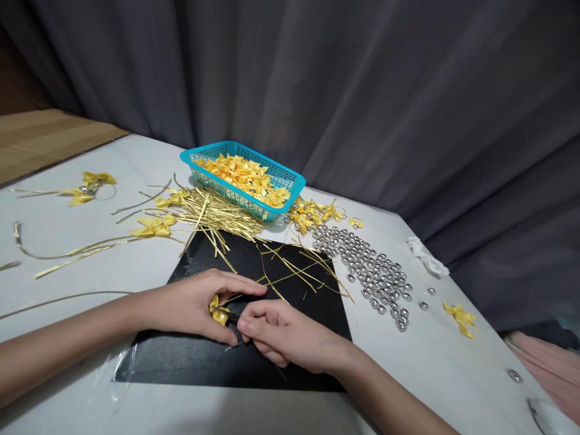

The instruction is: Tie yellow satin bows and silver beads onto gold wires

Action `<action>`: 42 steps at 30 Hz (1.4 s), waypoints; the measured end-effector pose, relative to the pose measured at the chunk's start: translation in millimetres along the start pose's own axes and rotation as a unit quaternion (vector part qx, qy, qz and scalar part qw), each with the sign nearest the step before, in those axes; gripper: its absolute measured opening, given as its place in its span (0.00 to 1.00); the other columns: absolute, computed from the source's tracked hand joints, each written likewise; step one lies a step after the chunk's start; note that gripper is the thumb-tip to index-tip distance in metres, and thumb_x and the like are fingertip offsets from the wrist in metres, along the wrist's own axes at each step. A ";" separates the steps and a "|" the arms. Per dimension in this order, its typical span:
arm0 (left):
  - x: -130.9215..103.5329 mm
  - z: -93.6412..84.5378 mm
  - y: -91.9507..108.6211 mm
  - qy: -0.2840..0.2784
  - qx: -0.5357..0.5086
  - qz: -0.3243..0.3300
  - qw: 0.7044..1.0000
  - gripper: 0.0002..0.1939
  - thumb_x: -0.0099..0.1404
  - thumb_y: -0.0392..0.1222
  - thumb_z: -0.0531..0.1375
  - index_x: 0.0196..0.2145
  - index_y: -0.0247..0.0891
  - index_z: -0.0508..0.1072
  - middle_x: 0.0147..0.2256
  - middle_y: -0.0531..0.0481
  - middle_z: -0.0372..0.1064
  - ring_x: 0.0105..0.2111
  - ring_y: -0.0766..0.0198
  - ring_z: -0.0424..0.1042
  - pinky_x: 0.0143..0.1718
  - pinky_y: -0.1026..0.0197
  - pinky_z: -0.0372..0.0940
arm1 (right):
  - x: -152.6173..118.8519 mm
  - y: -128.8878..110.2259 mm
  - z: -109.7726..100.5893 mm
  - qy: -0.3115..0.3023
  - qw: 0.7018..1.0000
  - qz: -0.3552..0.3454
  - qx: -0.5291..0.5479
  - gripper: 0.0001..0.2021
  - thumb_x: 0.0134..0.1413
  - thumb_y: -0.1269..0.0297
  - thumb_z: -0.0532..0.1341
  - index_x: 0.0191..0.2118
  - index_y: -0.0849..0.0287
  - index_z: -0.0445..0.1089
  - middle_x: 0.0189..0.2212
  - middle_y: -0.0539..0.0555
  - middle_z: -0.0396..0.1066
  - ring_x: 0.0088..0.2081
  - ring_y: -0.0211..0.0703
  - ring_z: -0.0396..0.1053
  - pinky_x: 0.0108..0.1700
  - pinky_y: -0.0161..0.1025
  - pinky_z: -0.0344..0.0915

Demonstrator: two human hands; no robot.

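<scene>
On the black mat (181, 362), my left hand (194, 302) curves around a yellow ribbon bow (218, 310), its thumb and forefinger stretched out and apart. The bow lies in the crook of that hand, against the palm side. My right hand (281, 332) pinches a slim dark tool (232, 316), perhaps tweezers, whose tip meets the bow. Its exact kind is mostly hidden by the fingers. Loose gold twist ties (299, 272) lie on the mat just beyond both hands.
Behind the mat, a blue basket (283, 212) holds many yellow bows, beside a pile of gold ties (217, 211). Silver beads (371, 272) spread at the right, near wired bows (312, 214). Another bow (460, 317) and crumpled white tissue (426, 257) lie farther right. A grey curtain hangs behind.
</scene>
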State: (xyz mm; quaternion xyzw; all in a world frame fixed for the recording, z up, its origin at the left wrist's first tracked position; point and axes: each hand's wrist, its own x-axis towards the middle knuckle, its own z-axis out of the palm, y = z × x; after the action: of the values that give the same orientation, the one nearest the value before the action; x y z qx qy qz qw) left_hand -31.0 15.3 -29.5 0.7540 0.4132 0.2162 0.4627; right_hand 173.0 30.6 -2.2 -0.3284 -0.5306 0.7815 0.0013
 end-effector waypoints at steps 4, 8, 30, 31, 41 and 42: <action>0.7 1.4 -0.7 -0.001 -0.007 0.000 1.000 0.35 0.50 0.42 0.70 0.56 0.42 0.71 0.56 0.44 0.70 0.55 0.52 0.70 0.53 0.58 0.65 | 0.7 1.6 1.9 0.010 1.000 0.001 0.013 0.13 0.61 0.59 0.57 0.28 0.60 0.60 0.12 0.37 0.51 0.12 0.25 0.43 0.15 0.28 0.40; 0.8 2.1 -2.3 0.001 -0.012 0.004 1.000 0.33 0.51 0.45 0.69 0.56 0.41 0.71 0.55 0.44 0.71 0.54 0.53 0.70 0.53 0.60 0.66 | 2.6 5.6 4.5 0.017 1.000 -0.007 0.022 0.14 0.61 0.57 0.58 0.29 0.60 0.61 0.13 0.37 0.51 0.12 0.25 0.43 0.15 0.28 0.42; -1.5 0.2 0.6 0.005 -0.032 -0.046 0.998 0.38 0.47 0.46 0.71 0.57 0.43 0.69 0.58 0.46 0.68 0.57 0.52 0.67 0.59 0.53 0.60 | 3.4 6.1 7.3 -0.008 0.996 -0.002 0.094 0.19 0.54 0.48 0.62 0.28 0.59 0.60 0.12 0.35 0.45 0.13 0.25 0.37 0.15 0.30 0.36; -1.4 0.4 -0.6 0.005 -0.032 -0.046 0.998 0.39 0.46 0.46 0.71 0.57 0.44 0.69 0.58 0.46 0.68 0.57 0.52 0.67 0.59 0.53 0.60 | 3.3 6.1 7.4 -0.011 0.995 -0.002 0.097 0.19 0.54 0.49 0.62 0.28 0.59 0.60 0.12 0.35 0.45 0.13 0.25 0.36 0.15 0.30 0.35; -1.0 -2.9 0.5 -0.001 -0.070 -0.047 0.996 0.41 0.45 0.45 0.73 0.57 0.43 0.68 0.59 0.45 0.66 0.58 0.50 0.65 0.61 0.50 0.57 | 1.3 5.0 4.5 -0.032 0.991 0.016 0.127 0.16 0.58 0.52 0.61 0.29 0.59 0.60 0.12 0.35 0.43 0.13 0.25 0.35 0.16 0.31 0.33; -1.1 -3.8 1.9 -0.003 -0.076 -0.050 0.996 0.41 0.45 0.45 0.73 0.57 0.43 0.68 0.59 0.45 0.66 0.59 0.50 0.64 0.61 0.50 0.57 | 1.3 5.1 4.4 -0.031 0.991 0.017 0.129 0.16 0.58 0.52 0.61 0.28 0.59 0.59 0.12 0.35 0.43 0.13 0.25 0.34 0.16 0.31 0.33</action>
State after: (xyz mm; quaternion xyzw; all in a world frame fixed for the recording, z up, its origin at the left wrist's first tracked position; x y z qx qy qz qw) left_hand -33.5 15.9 -25.9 0.6958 0.4315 0.2211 0.5298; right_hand 171.5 25.2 -6.1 -0.3105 -0.4194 0.8529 0.0137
